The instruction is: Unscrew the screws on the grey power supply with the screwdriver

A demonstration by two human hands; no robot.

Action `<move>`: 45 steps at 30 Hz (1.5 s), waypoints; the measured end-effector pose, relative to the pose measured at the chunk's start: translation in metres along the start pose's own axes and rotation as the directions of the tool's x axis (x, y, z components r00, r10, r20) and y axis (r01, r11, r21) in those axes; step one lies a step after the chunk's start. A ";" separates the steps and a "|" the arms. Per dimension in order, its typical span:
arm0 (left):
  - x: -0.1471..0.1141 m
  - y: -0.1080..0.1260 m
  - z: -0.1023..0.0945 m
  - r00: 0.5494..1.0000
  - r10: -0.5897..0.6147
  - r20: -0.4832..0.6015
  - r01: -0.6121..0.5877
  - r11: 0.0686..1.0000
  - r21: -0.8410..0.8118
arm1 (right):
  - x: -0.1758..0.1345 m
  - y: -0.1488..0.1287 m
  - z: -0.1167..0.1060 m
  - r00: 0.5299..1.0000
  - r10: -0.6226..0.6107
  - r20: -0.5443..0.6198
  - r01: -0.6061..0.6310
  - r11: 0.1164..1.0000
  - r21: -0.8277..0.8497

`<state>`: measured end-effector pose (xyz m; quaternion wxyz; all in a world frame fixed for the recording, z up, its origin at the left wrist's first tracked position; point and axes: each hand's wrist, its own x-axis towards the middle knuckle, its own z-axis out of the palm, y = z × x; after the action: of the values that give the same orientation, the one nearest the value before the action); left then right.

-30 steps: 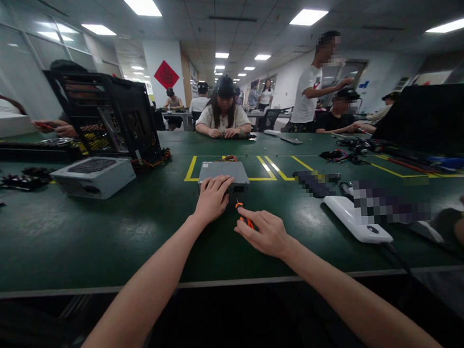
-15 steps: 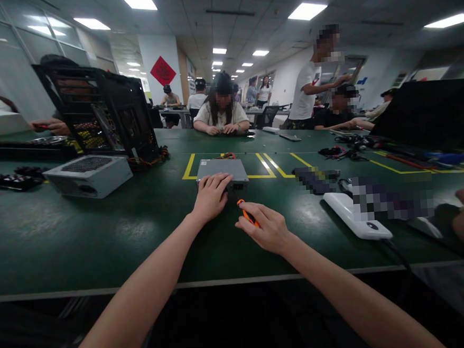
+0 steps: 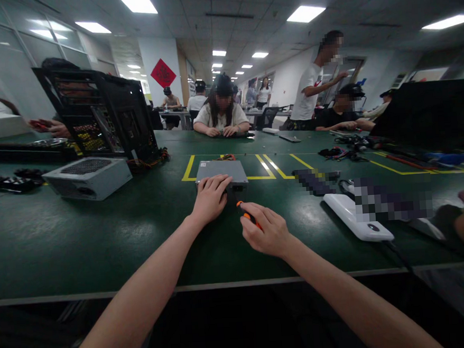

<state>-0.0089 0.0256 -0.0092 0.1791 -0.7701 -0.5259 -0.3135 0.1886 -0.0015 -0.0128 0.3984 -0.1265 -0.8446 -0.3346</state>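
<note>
A grey computer power supply (image 3: pixel 228 170) lies on the green table before me, its socket side toward me and a bundle of cables behind it. My left hand (image 3: pixel 212 196) rests on its near left part, fingers stretched flat over the top and thumb low by the front face. Just right of that, my right hand (image 3: pixel 265 229) is closed around an orange and black screwdriver (image 3: pixel 252 218). The screwdriver points up toward the socket side; its thin shaft is hard to make out, and whether the tip touches the case I cannot tell.
At the left stand a second power supply (image 3: pixel 89 178) and an open black computer case (image 3: pixel 104 114). A white device with a cable (image 3: pixel 356 215) lies at the right, near a dark monitor (image 3: pixel 430 117). Several people sit around; one person (image 3: pixel 220 111) works opposite.
My right hand has shifted slightly right and down, its fingers now curled differently around the screwdriver handle. My left hand and the power supply look the same.
</note>
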 end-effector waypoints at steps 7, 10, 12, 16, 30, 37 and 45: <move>0.000 -0.001 0.000 1.000 0.010 -0.001 -0.010 1.000 0.006 | 0.001 0.000 -0.003 1.000 0.013 0.022 -0.012 0.999 -0.046; 0.000 -0.002 0.000 1.000 0.009 0.002 -0.009 1.000 0.005 | 0.001 -0.001 -0.003 1.000 -0.019 0.018 0.019 0.999 -0.044; 0.000 -0.002 0.000 1.000 0.011 0.000 -0.011 1.000 0.002 | 0.000 -0.001 -0.002 1.000 -0.020 0.011 0.021 0.998 -0.055; 0.000 -0.001 0.001 1.000 0.008 -0.007 -0.008 1.000 -0.004 | 0.000 0.000 -0.002 1.000 -0.002 0.027 0.003 0.998 -0.060; 0.001 0.000 0.001 1.000 -0.004 -0.009 0.004 1.000 -0.008 | 0.009 -0.010 -0.001 0.991 -0.119 0.067 0.124 0.990 -0.070; 0.000 -0.002 0.001 1.000 0.013 -0.017 -0.013 1.000 -0.014 | 0.008 -0.010 0.000 0.994 -0.091 0.063 0.095 0.993 -0.065; 0.000 -0.001 0.000 1.000 0.017 -0.001 -0.017 1.000 -0.010 | 0.009 -0.010 -0.001 0.994 -0.091 0.059 0.095 0.993 -0.064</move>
<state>-0.0101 0.0261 -0.0092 0.1779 -0.7753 -0.5177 -0.3151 0.1781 -0.0100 -0.0104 0.3541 -0.1095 -0.8488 -0.3770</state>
